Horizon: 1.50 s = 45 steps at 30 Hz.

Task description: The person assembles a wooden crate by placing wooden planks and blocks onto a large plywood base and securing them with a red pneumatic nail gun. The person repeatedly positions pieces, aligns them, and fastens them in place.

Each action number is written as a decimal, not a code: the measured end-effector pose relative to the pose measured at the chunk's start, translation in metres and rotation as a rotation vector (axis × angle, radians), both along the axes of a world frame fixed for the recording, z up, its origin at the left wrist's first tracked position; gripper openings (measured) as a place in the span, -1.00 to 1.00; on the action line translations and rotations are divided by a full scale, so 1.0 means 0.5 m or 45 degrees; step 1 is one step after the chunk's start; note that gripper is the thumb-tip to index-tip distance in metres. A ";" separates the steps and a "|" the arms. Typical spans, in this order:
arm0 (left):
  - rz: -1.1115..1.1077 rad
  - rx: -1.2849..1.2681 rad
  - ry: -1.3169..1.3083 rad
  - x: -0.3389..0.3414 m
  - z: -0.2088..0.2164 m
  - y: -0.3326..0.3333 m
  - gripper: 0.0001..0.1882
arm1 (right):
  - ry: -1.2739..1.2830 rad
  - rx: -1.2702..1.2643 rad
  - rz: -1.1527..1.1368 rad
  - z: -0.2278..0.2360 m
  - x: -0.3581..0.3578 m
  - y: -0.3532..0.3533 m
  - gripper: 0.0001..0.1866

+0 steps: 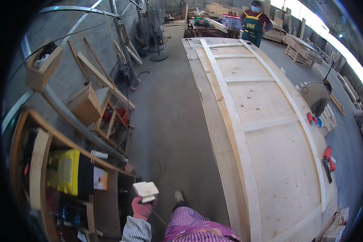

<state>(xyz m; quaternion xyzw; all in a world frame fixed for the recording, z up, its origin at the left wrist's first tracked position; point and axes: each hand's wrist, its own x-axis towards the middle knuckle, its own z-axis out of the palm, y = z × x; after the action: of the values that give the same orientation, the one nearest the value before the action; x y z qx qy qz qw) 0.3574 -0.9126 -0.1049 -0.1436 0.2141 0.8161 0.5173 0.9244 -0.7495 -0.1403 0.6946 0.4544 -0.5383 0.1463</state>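
Low in the view, left of my body, my left hand (142,208) in a pink glove is closed around a small stack of pale wooden blocks (146,190). The blocks are held up above the grey floor, next to the corner of a wooden shelf unit (113,193). My right hand is outside the picture. To my right lies a long wooden panel (270,149) with pale strips along its sides and across it.
A red and black power tool (329,163) and another red tool (311,119) lie along the panel's right edge. A person in overalls (252,25) stands beyond its far end; another bends at its right (318,97). A standing fan (156,24) is by the left wall.
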 end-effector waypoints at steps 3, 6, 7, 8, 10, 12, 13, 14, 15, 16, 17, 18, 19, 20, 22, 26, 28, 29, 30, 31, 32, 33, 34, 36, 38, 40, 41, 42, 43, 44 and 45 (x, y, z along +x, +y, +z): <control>0.061 -0.083 -0.101 -0.163 -0.038 0.094 -0.20 | -0.012 0.000 -0.012 -0.014 -0.154 0.111 -0.77; 0.097 0.048 0.053 -0.331 -0.024 0.240 -0.17 | -0.082 -0.035 -0.048 -0.011 -0.305 0.191 -0.78; 0.092 0.098 0.099 -0.393 -0.003 0.298 -0.16 | -0.111 -0.045 -0.054 -0.004 -0.358 0.220 -0.79; 0.054 0.203 0.113 -0.452 0.020 0.361 -0.15 | -0.142 -0.050 -0.055 0.010 -0.410 0.251 -0.79; -0.007 0.224 0.151 -0.567 0.075 0.490 -0.13 | -0.176 -0.062 -0.045 0.053 -0.509 0.323 -0.79; -0.090 0.354 0.138 -0.672 0.133 0.615 -0.11 | -0.145 -0.046 -0.039 0.113 -0.610 0.416 -0.80; -0.124 0.417 0.157 -0.722 0.156 0.688 -0.12 | -0.098 -0.014 -0.075 0.143 -0.670 0.467 -0.80; -0.163 0.480 0.172 -0.763 0.172 0.760 -0.14 | -0.031 0.021 -0.133 0.168 -0.733 0.524 -0.80; -0.194 0.530 0.175 -0.805 0.183 0.827 -0.15 | 0.065 0.039 -0.241 0.189 -0.804 0.581 -0.77; -0.236 0.498 0.354 -0.845 0.188 0.887 -0.20 | 0.162 0.053 -0.350 0.209 -0.873 0.639 -0.75; -0.266 0.536 0.369 -0.887 0.187 0.954 -0.22 | 0.259 0.067 -0.452 0.227 -0.942 0.700 -0.72; -0.273 0.553 0.359 -0.930 0.182 1.021 -0.24 | 0.241 0.069 -0.371 0.242 -1.007 0.773 -0.72; -0.250 0.537 0.339 -0.971 0.176 1.084 -0.26 | 0.226 0.071 -0.284 0.256 -1.068 0.850 -0.71; -0.206 0.438 0.406 -1.011 0.171 1.144 -0.23 | 0.218 0.063 -0.192 0.265 -1.131 0.929 -0.70; -0.186 0.333 0.327 -1.095 0.168 1.250 -0.27 | 0.285 0.098 -0.091 0.277 -1.252 1.081 -0.73; -0.031 0.079 0.311 -1.240 0.165 1.424 -0.43 | 0.404 0.163 0.031 0.290 -1.473 1.369 -0.66; 0.055 0.048 0.212 -1.309 0.148 1.482 -0.49 | 0.429 0.266 0.138 0.299 -1.557 1.500 -0.56; 0.075 0.077 0.172 -1.352 0.139 1.509 -0.50 | 0.502 0.354 0.164 0.306 -1.592 1.568 -0.54; 0.099 0.068 0.172 -1.395 0.123 1.539 -0.50 | 0.527 0.414 0.195 0.307 -1.629 1.636 -0.52; 0.135 0.020 0.129 -1.440 0.104 1.573 -0.48 | 0.569 0.467 0.227 0.307 -1.665 1.696 -0.49; 0.165 -0.066 0.066 -1.488 0.085 1.603 -0.47 | 0.550 0.552 0.197 0.304 -1.702 1.756 -0.47; 0.183 -0.129 0.016 -1.536 0.063 1.639 -0.46 | 0.541 0.629 0.168 0.297 -1.739 1.821 -0.45; 0.233 -0.207 0.143 -1.579 0.038 1.678 -0.45 | 0.436 0.652 0.126 0.290 -1.769 1.876 -0.42; 0.218 -0.238 0.095 -1.671 0.001 1.762 -0.46 | 0.350 0.828 0.037 0.278 -1.811 1.986 -0.35; 0.223 -0.355 0.110 -1.780 -0.009 1.888 -0.48 | 0.115 0.988 -0.076 0.255 -1.848 2.088 -0.32; 0.013 -0.391 0.196 -1.871 -0.002 2.021 -0.45 | -0.014 0.974 -0.207 0.228 -1.846 2.186 -0.27; -0.096 -0.389 0.262 -1.915 0.005 2.107 -0.44 | -0.083 1.031 -0.248 0.206 -1.839 2.243 -0.24; -0.197 -0.366 0.303 -1.957 0.016 2.191 -0.45 | -0.152 1.065 -0.285 0.182 -1.823 2.295 -0.22; -0.233 -0.416 0.339 -1.998 0.027 2.277 -0.47 | -0.272 1.021 -0.348 0.155 -1.804 2.324 -0.19; -0.278 -0.474 0.491 -2.023 0.033 2.369 -0.48 | -0.321 0.999 -0.414 0.129 -1.777 2.356 -0.20; -0.306 -0.494 0.624 -2.044 0.035 2.471 -0.49 | -0.419 0.925 -0.507 0.103 -1.744 2.388 -0.20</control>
<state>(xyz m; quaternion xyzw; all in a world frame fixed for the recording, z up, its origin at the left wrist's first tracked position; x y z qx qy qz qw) -0.6648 0.3232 -0.0872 -0.0125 0.4990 0.7034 0.5060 0.0523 0.4447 -0.0889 0.8512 0.4421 -0.2436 -0.1435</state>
